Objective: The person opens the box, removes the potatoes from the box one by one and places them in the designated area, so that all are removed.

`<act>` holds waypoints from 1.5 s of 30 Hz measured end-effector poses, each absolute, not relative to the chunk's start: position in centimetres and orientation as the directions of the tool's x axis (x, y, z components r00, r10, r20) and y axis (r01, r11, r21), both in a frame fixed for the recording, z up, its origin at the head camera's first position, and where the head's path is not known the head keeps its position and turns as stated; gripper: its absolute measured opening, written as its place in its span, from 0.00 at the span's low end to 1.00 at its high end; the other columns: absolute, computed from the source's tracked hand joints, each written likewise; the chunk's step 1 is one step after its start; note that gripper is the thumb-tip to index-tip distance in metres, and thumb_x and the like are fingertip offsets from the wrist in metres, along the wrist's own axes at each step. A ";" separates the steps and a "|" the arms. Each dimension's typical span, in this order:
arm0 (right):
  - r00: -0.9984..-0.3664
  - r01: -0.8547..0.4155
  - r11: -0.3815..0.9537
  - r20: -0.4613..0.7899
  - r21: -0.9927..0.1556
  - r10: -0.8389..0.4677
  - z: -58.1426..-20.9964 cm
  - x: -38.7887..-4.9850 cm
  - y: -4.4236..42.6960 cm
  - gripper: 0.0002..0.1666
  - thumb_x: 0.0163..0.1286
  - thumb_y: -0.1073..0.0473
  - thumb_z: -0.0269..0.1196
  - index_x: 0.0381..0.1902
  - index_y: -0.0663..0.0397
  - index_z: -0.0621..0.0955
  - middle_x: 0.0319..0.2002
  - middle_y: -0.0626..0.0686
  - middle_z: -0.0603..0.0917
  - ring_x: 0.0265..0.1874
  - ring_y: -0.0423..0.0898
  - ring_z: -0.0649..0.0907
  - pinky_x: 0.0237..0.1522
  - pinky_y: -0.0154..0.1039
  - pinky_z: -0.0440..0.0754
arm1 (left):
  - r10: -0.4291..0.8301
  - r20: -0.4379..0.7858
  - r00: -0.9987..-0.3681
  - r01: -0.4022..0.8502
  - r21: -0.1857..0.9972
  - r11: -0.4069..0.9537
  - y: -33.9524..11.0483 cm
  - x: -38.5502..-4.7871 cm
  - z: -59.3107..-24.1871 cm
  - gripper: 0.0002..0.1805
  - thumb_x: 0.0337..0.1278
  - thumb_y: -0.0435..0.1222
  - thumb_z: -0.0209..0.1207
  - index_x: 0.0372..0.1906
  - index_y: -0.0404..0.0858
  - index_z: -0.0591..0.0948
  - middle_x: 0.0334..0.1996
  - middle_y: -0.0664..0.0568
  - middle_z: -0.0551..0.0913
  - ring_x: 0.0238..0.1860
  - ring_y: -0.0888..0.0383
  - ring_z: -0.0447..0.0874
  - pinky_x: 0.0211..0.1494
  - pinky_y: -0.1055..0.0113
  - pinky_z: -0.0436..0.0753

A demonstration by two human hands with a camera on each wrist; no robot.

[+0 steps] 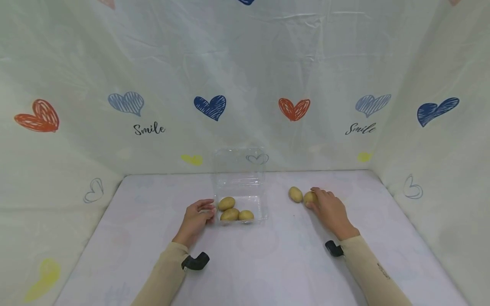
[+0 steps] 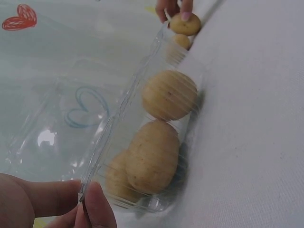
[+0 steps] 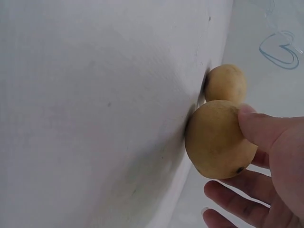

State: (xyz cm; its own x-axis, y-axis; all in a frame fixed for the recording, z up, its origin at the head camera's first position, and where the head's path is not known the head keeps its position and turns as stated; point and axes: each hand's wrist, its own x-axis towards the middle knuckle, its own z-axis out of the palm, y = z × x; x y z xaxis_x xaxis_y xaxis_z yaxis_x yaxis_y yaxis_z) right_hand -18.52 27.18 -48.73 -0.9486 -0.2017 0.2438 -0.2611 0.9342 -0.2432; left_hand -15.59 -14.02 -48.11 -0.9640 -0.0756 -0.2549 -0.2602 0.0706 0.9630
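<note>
A clear plastic clamshell box [image 1: 254, 203] stands on the table with its lid [image 1: 239, 163] raised at the back. Three potatoes [image 1: 229, 214] lie inside it, toward the left and front. My left hand [image 1: 194, 221] is at the box's left side; in the left wrist view its thumb and finger pinch the rim [image 2: 97, 152]. To the right of the box, my right hand [image 1: 331, 212] holds a potato [image 3: 219, 140] between thumb and fingers, low at the tabletop. Another potato [image 1: 295, 194] lies just left of the held one.
The white-covered table [image 1: 268, 263] meets a pale curtain [image 1: 245, 76] with printed hearts at its back and sides. A black wrist-camera mount [image 1: 196, 261] sits on the left sleeve and another mount [image 1: 334, 248] on the right.
</note>
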 end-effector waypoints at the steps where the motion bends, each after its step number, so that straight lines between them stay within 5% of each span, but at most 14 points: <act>1: -0.953 -0.252 0.936 0.234 -0.248 -0.195 -48.7 -18.7 27.1 0.29 0.72 0.56 0.72 0.63 0.69 0.77 0.52 0.69 0.86 0.49 0.68 0.84 0.46 0.63 0.83 | -0.074 -0.255 -0.964 -0.260 0.963 0.072 -14.0 -15.6 -48.0 0.21 0.71 0.23 0.60 0.66 0.24 0.76 0.46 0.42 0.81 0.34 0.61 0.80 0.36 0.73 0.83; 24: -0.945 -0.245 0.940 0.276 -0.237 -0.176 -49.0 -20.0 27.0 0.21 0.77 0.61 0.65 0.62 0.67 0.79 0.51 0.68 0.83 0.48 0.68 0.82 0.45 0.64 0.83 | -0.078 -0.241 -0.967 -0.246 0.967 0.068 -14.1 -15.7 -48.0 0.21 0.70 0.23 0.61 0.65 0.23 0.77 0.45 0.43 0.81 0.34 0.61 0.80 0.36 0.71 0.83; 37: -0.960 -0.233 0.949 0.204 -0.212 -0.191 -48.5 -19.7 27.1 0.32 0.66 0.62 0.76 0.64 0.68 0.79 0.56 0.70 0.82 0.52 0.67 0.82 0.51 0.63 0.84 | -0.086 -0.243 -0.966 -0.248 0.968 0.050 -14.0 -15.6 -48.1 0.21 0.69 0.22 0.61 0.64 0.23 0.77 0.44 0.43 0.81 0.34 0.61 0.80 0.36 0.72 0.83; 45: -0.959 -0.239 0.945 0.210 -0.224 -0.193 -48.4 -20.2 27.0 0.30 0.69 0.61 0.74 0.63 0.69 0.79 0.55 0.69 0.83 0.51 0.67 0.82 0.51 0.62 0.84 | -0.098 -0.248 -0.964 -0.253 0.966 0.050 -14.0 -15.7 -48.2 0.20 0.69 0.22 0.61 0.64 0.23 0.77 0.44 0.44 0.81 0.33 0.61 0.80 0.35 0.72 0.83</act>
